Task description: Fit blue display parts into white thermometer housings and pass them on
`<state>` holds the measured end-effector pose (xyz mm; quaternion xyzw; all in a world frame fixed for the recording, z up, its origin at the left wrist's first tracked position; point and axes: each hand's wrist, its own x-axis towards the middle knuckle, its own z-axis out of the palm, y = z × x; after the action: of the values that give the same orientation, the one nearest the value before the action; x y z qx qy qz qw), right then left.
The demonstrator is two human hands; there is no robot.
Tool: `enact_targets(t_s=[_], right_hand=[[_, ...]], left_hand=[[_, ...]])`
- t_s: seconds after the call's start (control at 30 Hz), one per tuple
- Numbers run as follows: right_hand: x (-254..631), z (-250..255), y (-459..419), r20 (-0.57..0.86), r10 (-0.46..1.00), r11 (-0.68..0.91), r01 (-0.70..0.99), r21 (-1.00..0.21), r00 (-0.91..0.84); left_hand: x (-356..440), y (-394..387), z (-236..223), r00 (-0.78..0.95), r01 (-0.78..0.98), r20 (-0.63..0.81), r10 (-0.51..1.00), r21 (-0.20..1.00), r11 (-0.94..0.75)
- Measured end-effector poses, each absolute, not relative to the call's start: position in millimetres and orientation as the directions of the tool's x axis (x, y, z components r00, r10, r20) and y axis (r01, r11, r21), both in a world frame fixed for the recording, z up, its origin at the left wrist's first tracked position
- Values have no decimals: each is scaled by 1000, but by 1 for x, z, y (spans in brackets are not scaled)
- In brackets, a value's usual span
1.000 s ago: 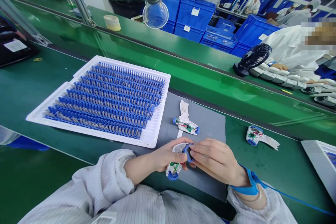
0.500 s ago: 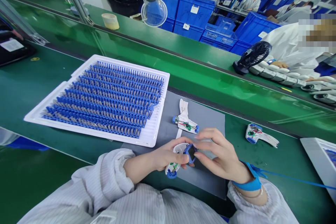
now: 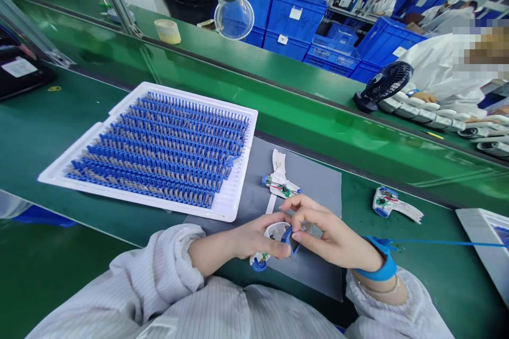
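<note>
My left hand is wrapped round a white gun-shaped device housing with a blue end and wiring inside. Its thumb presses on a blue-framed display, tilted against the housing. My right hand has thumb and fingers pinched at the display's right edge; they hide part of it. Just beyond my hands lies a second open housing, with green board and wires, on a grey mat. A third housing rests on the green bench to the right.
A white tray full of rows of small blue parts stands to the left. A blue wrist-strap cord runs off right, near a white-edged tray. Across the green partition are a black fan and a person in white.
My right fingers have curled in from a spread pose and closed at the display. The display has turned more edge-on. My left hand stays nearly in place.
</note>
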<state>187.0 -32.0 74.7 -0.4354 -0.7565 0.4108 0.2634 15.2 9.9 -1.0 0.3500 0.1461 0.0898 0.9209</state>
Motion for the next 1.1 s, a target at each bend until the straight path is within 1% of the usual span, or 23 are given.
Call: enact_targets(t_s=[0.13,0.23,0.33,0.47,0.5,0.57,0.63,0.7,0.77,0.93,1.03,1.1], right_hand=[[187,76,-35,79,853,369,488,-791,-517],[188,76,-38,127,836,444,524,-727,-533],[191,74,-39,176,823,496,531,-687,-540],[192,70,-42,236,813,545,556,-628,-532],[192,68,-42,274,811,566,577,-589,-516],[191,63,-44,407,785,619,622,-479,-468],[189,56,-46,546,716,668,653,-356,-435],[187,50,-47,608,657,698,663,-269,-445],[186,46,-47,598,644,706,671,-225,-477],[187,45,-45,580,630,720,668,-188,-516],[188,48,-44,567,609,744,647,-167,-554],[188,50,-44,551,610,747,645,-161,-569]], left_hand=[[15,9,-2,942,-74,-201,270,660,748],[16,8,-5,946,-108,-188,264,586,803],[16,8,-9,949,-182,-135,286,505,843],[15,8,-9,944,-234,-97,314,473,849],[15,9,-8,940,-246,-96,327,474,846],[15,10,-6,922,-289,-94,375,477,830],[15,11,-4,900,-332,-99,426,478,813],[14,11,-4,891,-335,-117,439,483,809],[14,11,-3,895,-307,-137,424,499,810],[15,10,-3,901,-274,-146,409,538,797],[16,9,-6,889,-308,-106,445,580,754],[16,9,-9,866,-329,-83,493,647,688]])
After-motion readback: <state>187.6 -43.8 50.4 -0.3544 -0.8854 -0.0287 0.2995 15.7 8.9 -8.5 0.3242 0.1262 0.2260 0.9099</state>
